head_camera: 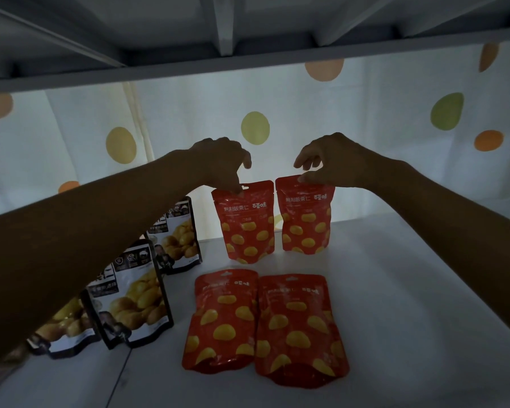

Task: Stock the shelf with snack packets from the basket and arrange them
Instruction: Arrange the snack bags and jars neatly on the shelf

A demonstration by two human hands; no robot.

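while the left packet and right packet are stood side by side at the back of the shelf | left hand is pinched on the former's top edge, right hand on the latter's | step: arranging | next: a gentle release is needed, lest they topple

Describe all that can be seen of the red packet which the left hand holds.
This red packet is a glossy pouch, plastic by its look, with yellow rounded shapes and white characters printed on it. Its sealed top has a hang hole. It stands nearly upright on the white shelf, in the back row. The left hand pinches its top edge. A second red packet stands close on its right; contact cannot be told.
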